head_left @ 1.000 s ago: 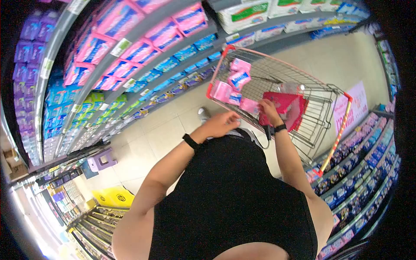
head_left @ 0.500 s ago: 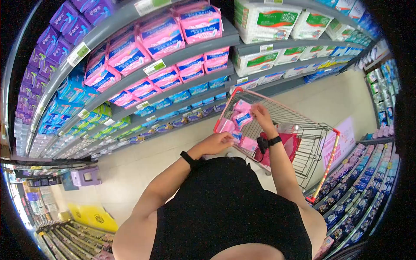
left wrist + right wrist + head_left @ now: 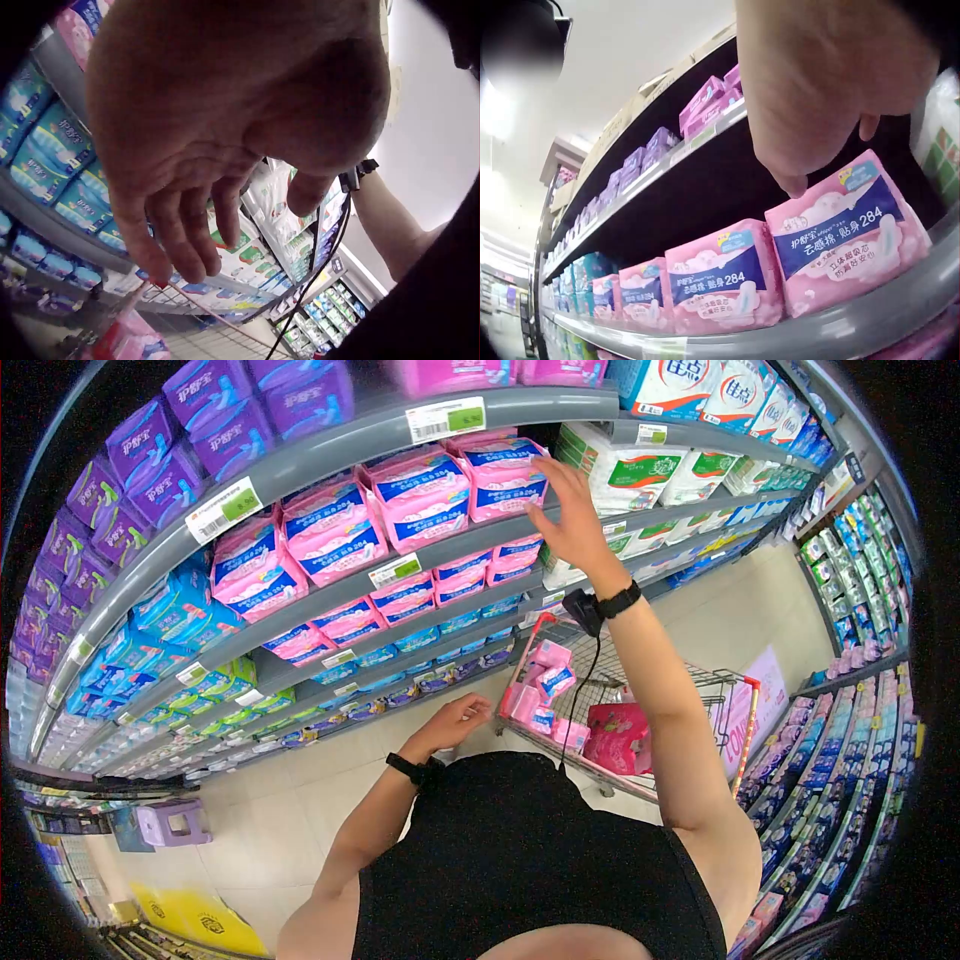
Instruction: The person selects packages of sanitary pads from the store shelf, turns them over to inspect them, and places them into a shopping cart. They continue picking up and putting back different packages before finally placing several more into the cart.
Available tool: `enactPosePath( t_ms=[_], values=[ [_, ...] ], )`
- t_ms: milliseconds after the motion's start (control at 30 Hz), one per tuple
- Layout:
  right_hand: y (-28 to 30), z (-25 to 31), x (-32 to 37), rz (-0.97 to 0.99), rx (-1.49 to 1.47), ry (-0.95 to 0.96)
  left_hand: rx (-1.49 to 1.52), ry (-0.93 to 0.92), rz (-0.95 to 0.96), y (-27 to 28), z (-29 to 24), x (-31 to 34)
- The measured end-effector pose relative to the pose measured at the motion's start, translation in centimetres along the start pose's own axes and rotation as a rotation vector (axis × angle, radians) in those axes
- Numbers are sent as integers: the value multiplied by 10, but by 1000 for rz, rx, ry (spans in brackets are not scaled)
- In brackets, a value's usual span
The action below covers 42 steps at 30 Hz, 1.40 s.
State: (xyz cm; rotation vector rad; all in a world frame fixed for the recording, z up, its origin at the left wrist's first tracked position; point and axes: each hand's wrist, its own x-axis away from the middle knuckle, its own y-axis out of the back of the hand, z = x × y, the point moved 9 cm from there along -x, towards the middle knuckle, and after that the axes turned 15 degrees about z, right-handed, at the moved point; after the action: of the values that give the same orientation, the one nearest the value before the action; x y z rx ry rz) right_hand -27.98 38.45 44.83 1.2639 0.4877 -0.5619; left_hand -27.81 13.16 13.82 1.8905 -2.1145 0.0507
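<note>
My right hand (image 3: 577, 525) reaches up to the shelf, its fingers fairly straight with thumb and forefinger spread. The fingertips are right at the pink sanitary pad pack (image 3: 503, 480) at the right end of its row. In the right wrist view the hand hangs over the top edge of this pink-and-blue pack (image 3: 847, 240), which stands upright on the shelf. Lower down, my left hand (image 3: 452, 722) hovers between the shelves and the cart, fingers loosely bent and holding nothing. Its palm and relaxed fingers fill much of the left wrist view.
A wire shopping cart (image 3: 690, 667) with red corners stands at the right. Several pink packs (image 3: 550, 685) and a red-pink bag (image 3: 617, 740) lie in it. White packs (image 3: 628, 472) adjoin the row; purple packs (image 3: 215, 420) sit above. A purple stool (image 3: 172, 824) stands lower left.
My right hand has left the cart and risen to the shelf's pink packs. My left hand has drawn back left, away from the cart. The view has tilted up toward the shelves.
</note>
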Motion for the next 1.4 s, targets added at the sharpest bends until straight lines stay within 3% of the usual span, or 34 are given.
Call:
enactPosePath(
  t_ms=[133, 267, 367, 600, 700, 867, 933, 1000, 1033, 1067, 1200, 1233, 1300, 1333, 1367, 1400],
  values=[
    [-26, -1, -31, 120, 294, -51, 50, 15, -70, 28, 41, 26],
    [-31, -1, -38, 47, 373, -53, 108, -7, -200, 67, 88, 61],
    [-32, -4, -40, 34, 361, -36, 223, 57, -192, 84, 109, 81],
    [5, 1, -2, -311, 330, -66, 210, 24, -102, 82, 108, 56],
    [33, -3, 37, -471, 255, -245, 201, -19, 31, 66, 101, 31],
    [25, -18, 146, -523, -346, -553, 31, -75, 200, 50, 43, 8],
    [13, 3, 199, -594, -402, -744, 27, -76, 269, 42, 34, -3],
    [-18, 15, 250, -747, -860, -789, -85, -175, 256, 43, -4, -2],
    [-35, 25, 275, -666, -975, -908, -141, -225, 254, 42, -24, 0],
    [-51, 36, 296, -723, -1194, -947, -164, -180, 309, 37, -31, -4],
    [-91, 105, 304, -749, -1865, -916, -347, -501, 298, 13, -96, 3],
    [-112, 101, 320, -715, -1960, -957, -355, -558, 322, 4, -106, 4],
    [-125, 113, 336, -663, -1980, -972, -337, -664, 339, -11, -123, 6],
    [-116, 118, 337, -599, -1708, -1080, -316, -712, 333, -18, -131, 6],
    [-113, 125, 335, -688, -1583, -1203, -297, -761, 323, -23, -137, 6],
    [-131, 119, 356, -697, -1600, -1189, -305, -729, 331, -30, -134, 1]
  ],
)
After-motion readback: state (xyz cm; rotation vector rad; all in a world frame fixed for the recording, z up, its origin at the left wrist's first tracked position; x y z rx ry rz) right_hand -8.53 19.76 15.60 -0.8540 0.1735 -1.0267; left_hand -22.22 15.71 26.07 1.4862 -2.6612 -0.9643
